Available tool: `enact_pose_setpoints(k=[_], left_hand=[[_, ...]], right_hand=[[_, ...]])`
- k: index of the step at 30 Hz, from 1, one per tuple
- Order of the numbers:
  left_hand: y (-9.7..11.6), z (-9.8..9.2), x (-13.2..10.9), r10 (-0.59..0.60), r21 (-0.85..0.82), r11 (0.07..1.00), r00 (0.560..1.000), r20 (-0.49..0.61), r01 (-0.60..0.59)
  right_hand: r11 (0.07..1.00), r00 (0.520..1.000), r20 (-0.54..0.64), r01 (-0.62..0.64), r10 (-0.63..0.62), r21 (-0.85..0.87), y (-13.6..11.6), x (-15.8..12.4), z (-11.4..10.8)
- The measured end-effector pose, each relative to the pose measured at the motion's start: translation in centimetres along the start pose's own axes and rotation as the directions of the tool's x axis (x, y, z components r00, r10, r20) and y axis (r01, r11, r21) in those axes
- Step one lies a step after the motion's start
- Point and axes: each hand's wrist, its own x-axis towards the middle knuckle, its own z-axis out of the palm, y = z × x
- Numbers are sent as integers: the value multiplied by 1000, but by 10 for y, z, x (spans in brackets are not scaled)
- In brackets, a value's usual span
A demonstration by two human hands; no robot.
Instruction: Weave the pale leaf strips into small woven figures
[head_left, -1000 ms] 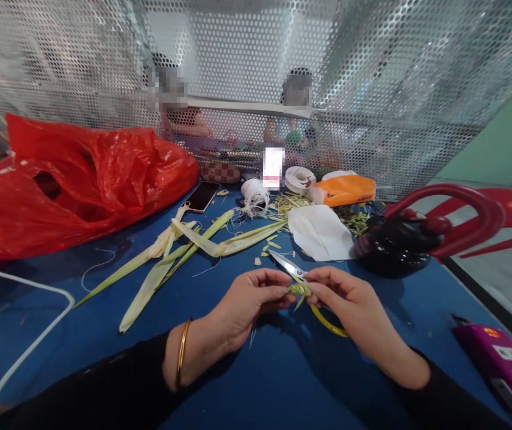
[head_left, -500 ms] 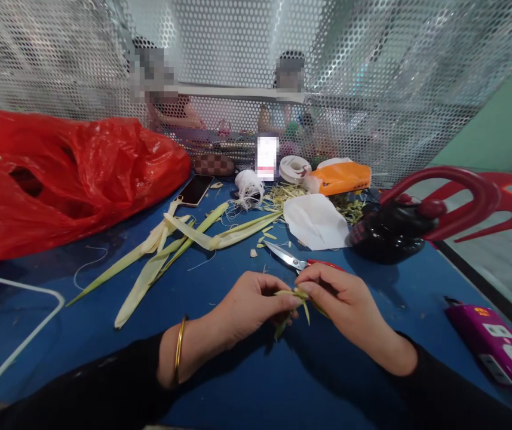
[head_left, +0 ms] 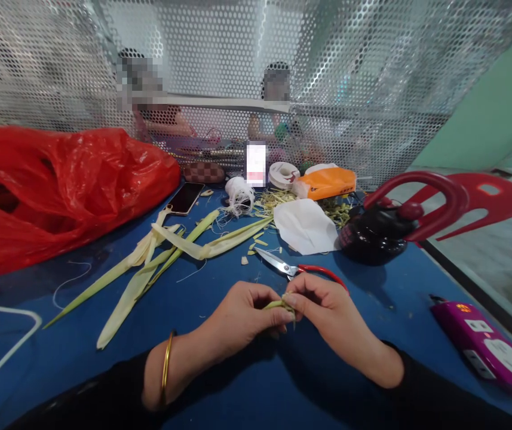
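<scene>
Pinched between both hands is a small piece of pale green corn husk [head_left: 275, 304], bent and partly hidden by the fingers. My left hand [head_left: 242, 313] grips it between thumb and fingers from the left. From the right, my right hand [head_left: 327, 310] closes its fingertips on the other end. Scissors [head_left: 282, 267] with red handles lie just beyond the right hand, blades slightly apart. Long corn husk strips [head_left: 123, 301] spread over the blue table to the left, and small cut bits [head_left: 244, 260] lie near the scissors' tip.
Along the back stand a red plastic bag [head_left: 80, 179], a phone [head_left: 186, 198], white thread [head_left: 240, 196], a tape roll [head_left: 283, 174], an orange packet [head_left: 328, 181] and white paper [head_left: 306, 226]. Rightward are a dark red-handled pot [head_left: 374, 236] and a purple power strip [head_left: 484, 346]. People sit beyond the perforated screen [head_left: 220, 54].
My fingertips have drawn closer together around the husk piece, and its loose ends show less. The whole view has shifted slightly, revealing more of the scissors' handles.
</scene>
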Motion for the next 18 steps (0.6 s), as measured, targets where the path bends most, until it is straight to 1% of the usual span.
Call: enact_pose_setpoints(k=[4,7,9,11,12,13,15,16,17,18], left_hand=[[-1,0,1,4,11,1000,1000,-28,-4],[-2,0,1,8,26,1000,1000,-26,-7],[-1,-2,1,8,26,1000,999,-31,-7],[2,-5,2,40,20,999,993,-109,-38],[4,-7,2,66,14,998,983,-174,-64],[6,-10,2,91,7,996,965,-245,-92],[11,-14,2,117,-17,991,929,-352,-132],[13,-16,1,116,-32,990,919,-377,-138],[14,-16,0,111,-46,989,917,-382,-139],[14,-16,-1,103,-56,989,921,-375,-133]], right_hand=[[996,999,-10,-33,34,78,3,4,1],[996,999,34,-39,37,76,3,5,-1],[992,996,60,-67,61,111,3,5,-2],[969,991,51,-131,123,207,4,7,-6],[948,988,26,-156,155,278,4,9,-9],[919,984,-24,-156,176,361,4,11,-13],[844,966,-178,-67,189,533,1,18,-24],[797,945,-271,17,185,604,-2,21,-29],[754,928,-322,74,188,653,-4,24,-34],[721,936,-294,66,196,690,-6,25,-37]])
